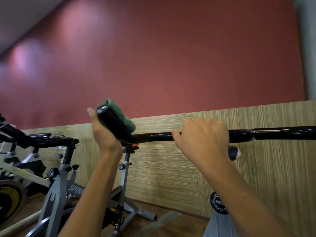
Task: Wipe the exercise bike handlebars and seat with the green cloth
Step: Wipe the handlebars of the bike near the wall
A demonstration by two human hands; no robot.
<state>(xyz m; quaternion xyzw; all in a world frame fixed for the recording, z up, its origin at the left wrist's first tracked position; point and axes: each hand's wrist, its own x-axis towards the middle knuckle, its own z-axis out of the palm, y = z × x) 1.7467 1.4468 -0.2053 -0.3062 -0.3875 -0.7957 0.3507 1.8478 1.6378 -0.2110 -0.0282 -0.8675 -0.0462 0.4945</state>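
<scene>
A black handlebar [159, 136] runs across the middle of the head view, with an end grip [112, 122] that angles up to the left. A green cloth [119, 111] is wrapped round the far side of that grip. My left hand [102, 132] holds the cloth and the grip from below, thumb up. My right hand [203, 135] grips the straight bar further right, fingers curled over the top. The seat is out of view.
A second spin bike [56, 178] with black handlebars stands at the left, close to my left forearm. A wood-panelled wall [171, 168] below a red wall lies just behind the bar. A black adjuster knob [218, 203] sits under my right forearm.
</scene>
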